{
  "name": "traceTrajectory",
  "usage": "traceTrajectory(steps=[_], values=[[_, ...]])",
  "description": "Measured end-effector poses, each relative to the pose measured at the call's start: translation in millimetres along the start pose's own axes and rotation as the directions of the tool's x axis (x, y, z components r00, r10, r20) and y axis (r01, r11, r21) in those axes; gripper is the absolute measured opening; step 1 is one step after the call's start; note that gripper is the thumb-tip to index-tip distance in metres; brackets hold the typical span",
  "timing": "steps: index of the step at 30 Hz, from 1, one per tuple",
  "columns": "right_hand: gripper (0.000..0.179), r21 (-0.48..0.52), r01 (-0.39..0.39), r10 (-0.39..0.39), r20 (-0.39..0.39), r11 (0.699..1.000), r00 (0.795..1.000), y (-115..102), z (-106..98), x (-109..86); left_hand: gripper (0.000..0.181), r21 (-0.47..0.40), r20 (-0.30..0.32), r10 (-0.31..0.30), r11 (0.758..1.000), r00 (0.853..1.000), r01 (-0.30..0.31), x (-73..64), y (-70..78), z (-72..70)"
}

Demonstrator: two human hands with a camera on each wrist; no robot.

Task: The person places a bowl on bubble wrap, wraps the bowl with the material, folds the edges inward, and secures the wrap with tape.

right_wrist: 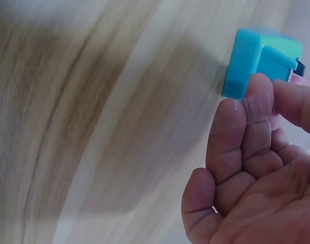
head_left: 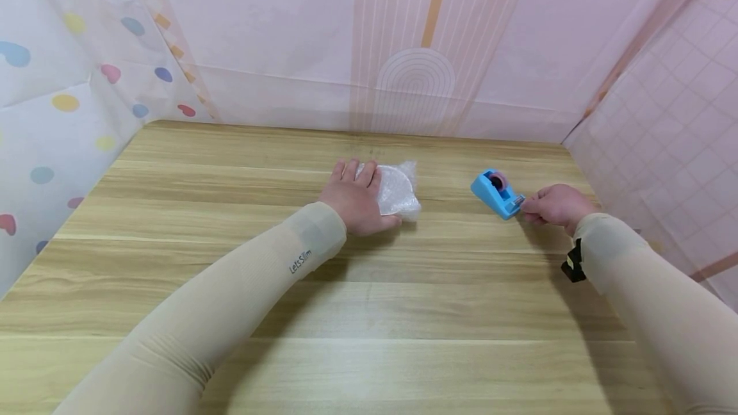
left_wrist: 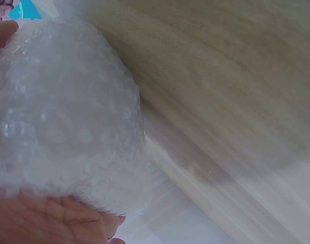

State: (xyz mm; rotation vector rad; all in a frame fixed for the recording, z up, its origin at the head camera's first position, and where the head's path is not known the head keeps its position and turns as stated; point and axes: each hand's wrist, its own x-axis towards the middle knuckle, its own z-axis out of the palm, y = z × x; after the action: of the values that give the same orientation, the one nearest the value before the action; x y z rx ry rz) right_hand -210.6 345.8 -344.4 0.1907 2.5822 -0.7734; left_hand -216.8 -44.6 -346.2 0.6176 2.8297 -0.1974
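Note:
A white, round-edged item in bubble wrap (head_left: pixel 396 189) lies on the table near its middle. My left hand (head_left: pixel 357 203) rests over its left side, fingers spread and fairly straight, thumb along the near edge. The bubble wrap (left_wrist: pixel 68 107) fills much of the left wrist view and hides what is inside. To the right stands a blue tape dispenser (head_left: pixel 497 194) with a small roll in it. My right hand (head_left: pixel 556 205) is at its cutter end, pinching a strip of clear tape (right_wrist: pixel 246 113) between thumb and fingers, as the right wrist view shows.
The wood-grain table (head_left: pixel 369 312) meets a pink patterned sheet (head_left: pixel 277 37) at the back. Dotted sheeting (head_left: pixel 52 133) hangs on the left and a grid-patterned sheet (head_left: pixel 680 127) on the right. A black strap (head_left: pixel 573 264) is at my right wrist.

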Motion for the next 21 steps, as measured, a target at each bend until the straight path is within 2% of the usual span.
traceTrajectory(steps=[8, 21], values=[[0.032, -0.07, 0.004, -0.007, -0.044, 0.998, 0.999, -4.2, 5.1, -1.0, 0.112, 0.002, 0.005, 0.0, 1.0, 1.0, 0.0, -0.6, -0.1, 0.1], [0.032, -0.099, -0.014, 0.008, -0.067, 0.995, 0.998, -9.6, 8.1, -1.1, 0.112, -0.003, -0.005, 0.0, 1.0, 1.0, 0.0, -0.8, 0.7, 1.0]])
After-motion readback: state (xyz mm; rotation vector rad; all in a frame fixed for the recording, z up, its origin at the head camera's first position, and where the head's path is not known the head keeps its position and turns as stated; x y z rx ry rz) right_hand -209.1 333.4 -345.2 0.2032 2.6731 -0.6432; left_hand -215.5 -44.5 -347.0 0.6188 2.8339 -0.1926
